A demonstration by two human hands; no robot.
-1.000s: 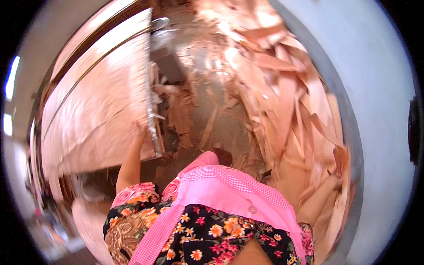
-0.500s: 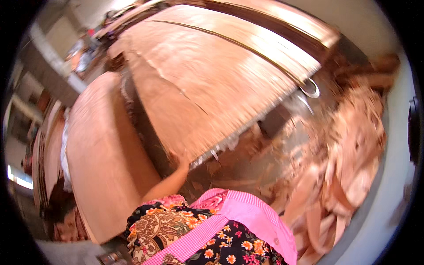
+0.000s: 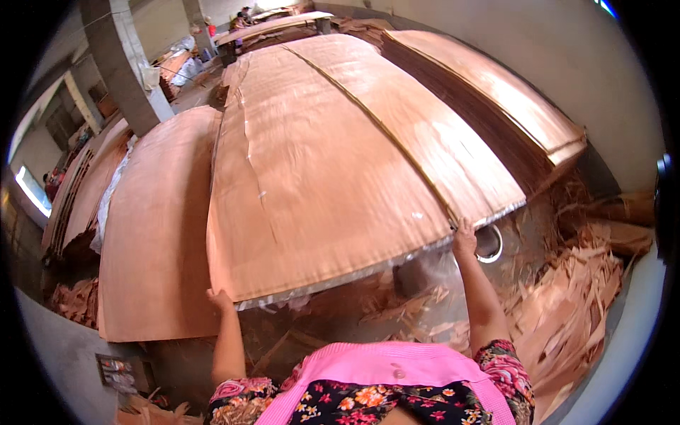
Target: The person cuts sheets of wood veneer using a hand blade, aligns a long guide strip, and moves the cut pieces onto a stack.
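Note:
A large reddish-tan wood veneer sheet (image 3: 333, 198) lies in front of me over a stack or table. A dark lengthwise line (image 3: 382, 127) divides it from another veneer piece (image 3: 453, 152) on the right, and a thin crack runs down its left part. My left hand (image 3: 221, 299) grips the sheet's near left corner, the fingers partly hidden at the edge. At the near edge, where the dark line ends, my right hand (image 3: 464, 239) is closed on the sheet's near right corner. Beside that hand a white ring-shaped object (image 3: 490, 245) shows below the edge.
Another veneer stack (image 3: 156, 227) stands close on the left, and a tall one (image 3: 496, 99) along the right wall. Torn veneer scraps (image 3: 574, 304) heap up at the right and litter the floor. A concrete pillar (image 3: 127, 64) rises at the far left.
My view has turned, and both forearms now reach forward. The right hand has come into view at the near edge; the left still is at the sheet's left corner.

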